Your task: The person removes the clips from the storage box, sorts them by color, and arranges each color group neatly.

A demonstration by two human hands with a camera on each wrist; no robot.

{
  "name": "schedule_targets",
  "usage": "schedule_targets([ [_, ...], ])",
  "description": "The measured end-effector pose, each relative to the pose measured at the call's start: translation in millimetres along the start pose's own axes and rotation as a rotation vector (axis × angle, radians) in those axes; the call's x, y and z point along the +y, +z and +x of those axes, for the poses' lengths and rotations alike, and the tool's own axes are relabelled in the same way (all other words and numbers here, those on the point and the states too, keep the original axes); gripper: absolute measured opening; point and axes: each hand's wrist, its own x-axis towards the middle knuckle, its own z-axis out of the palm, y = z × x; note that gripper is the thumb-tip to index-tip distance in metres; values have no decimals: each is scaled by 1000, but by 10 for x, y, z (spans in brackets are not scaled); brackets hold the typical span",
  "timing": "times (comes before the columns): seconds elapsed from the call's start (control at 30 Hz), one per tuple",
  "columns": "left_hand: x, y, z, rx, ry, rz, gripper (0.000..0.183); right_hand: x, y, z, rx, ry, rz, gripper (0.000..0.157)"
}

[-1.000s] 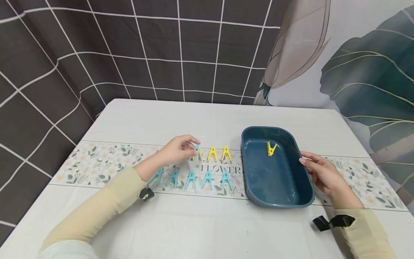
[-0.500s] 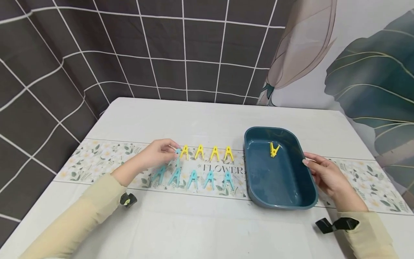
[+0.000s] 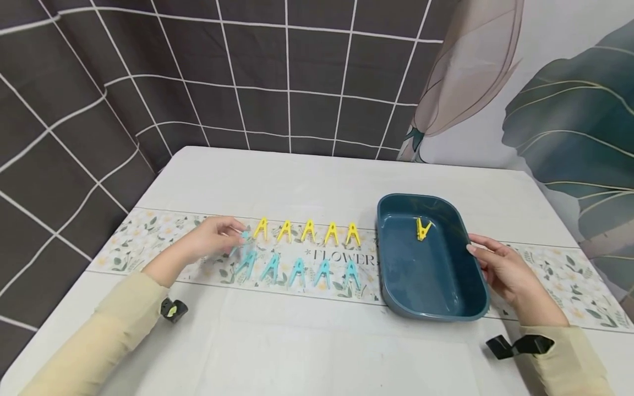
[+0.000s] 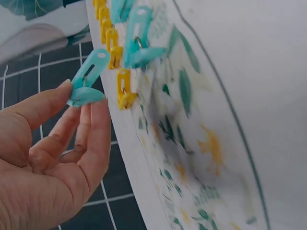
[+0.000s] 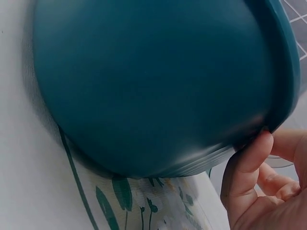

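Note:
My left hand pinches a light blue clothespin between thumb and fingertips, just left of two rows of clothespins on the table. Several yellow clothespins stand in the far row. Several light blue clothespins make up the near row. To the right of the rows sits a dark teal basin with one yellow clothespin lying inside. My right hand grips the basin's right rim, its thumb and fingers meeting there; the right wrist view shows the fingertips against the rim.
A white tablecloth with a floral strip across its middle covers the table. Behind the table and along its left side hangs a dark grid-patterned curtain. A leaf-patterned backdrop hangs at the right.
The left hand has moved left along the rows with the blue clothespin, uncovering more of the yellow row. The right hand keeps its hold on the basin; the view has shifted slightly.

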Motion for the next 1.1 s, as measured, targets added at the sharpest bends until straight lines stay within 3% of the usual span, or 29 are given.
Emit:
schedule_targets([
  [0.2, -92, -62, -61, -28, -60, 11, 39, -2, -8, 15, 4, 8, -3, 19],
  [0.43, -210, -38, -89, -57, -142, -17, 38, -6, -17, 18, 17, 15, -21, 18],
  [0.8, -273, -72, -147, -75, -151, -18, 39, -11, 6, 10, 11, -4, -22, 19],
  [0.9, -250, -91, -178, -52, -144, 15, 38, -13, 11, 11, 13, -9, -40, 18],
  [1.1, -109, -111, -151, 76, -78, 122, 35, 3, 1, -2, 23, 7, -61, 19],
])
